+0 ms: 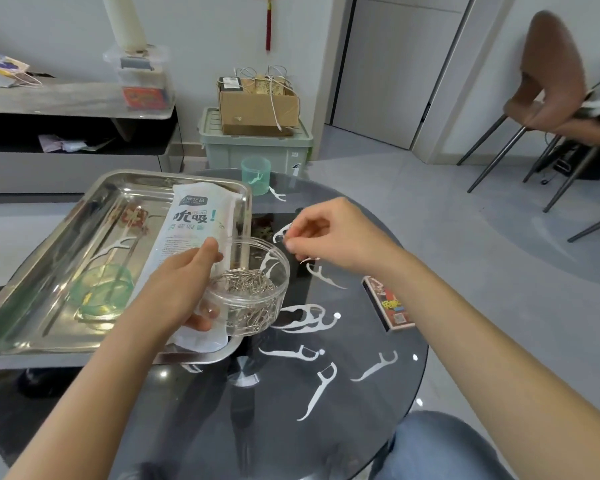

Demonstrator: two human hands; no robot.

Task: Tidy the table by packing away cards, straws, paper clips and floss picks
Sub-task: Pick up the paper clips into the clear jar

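Paper clips (pixel 245 284): a loose silver heap in the bottom of a clear round tub (pixel 278 299), which I see held up over the near right corner of the tray, just left of the desk's middle.
Paper clip (pixel 309 260): one more hangs under my right fingertips, just right of the tub's rim. It is small and blurred, so I read it as a clip rather than know it.
Handling: the clips are light, stiff wire, smooth and apt to tangle or slip. I judge a fingertip pinch across the loop is the place to hold one. The tub is thin, slick plastic, best held round its wall.
Left hand (pixel 181 289): wrapped round the tub's left wall, thumb on top near the rim, fingers under.
Right hand (pixel 333 233): fingers curled and pinched together on that clip, above the desk's centre.
Floss picks (pixel 321 389): white, thin and springy, scattered flat across the middle and near half of the desk. One lies close by my right fingertips, and another lies in the tray.
Card box (pixel 390 304): flat, near the desk's right edge.
Straw packet (pixel 184 233): soft white pouch lying along the tray's right side, partly under my left hand.
Tray (pixel 32 344): shiny steel, over the desk's left edge, with a green lid (pixel 101 292) inside.
Green cup (pixel 256 174): upright at the far edge.
Desk (pixel 222 427): round dark glass.
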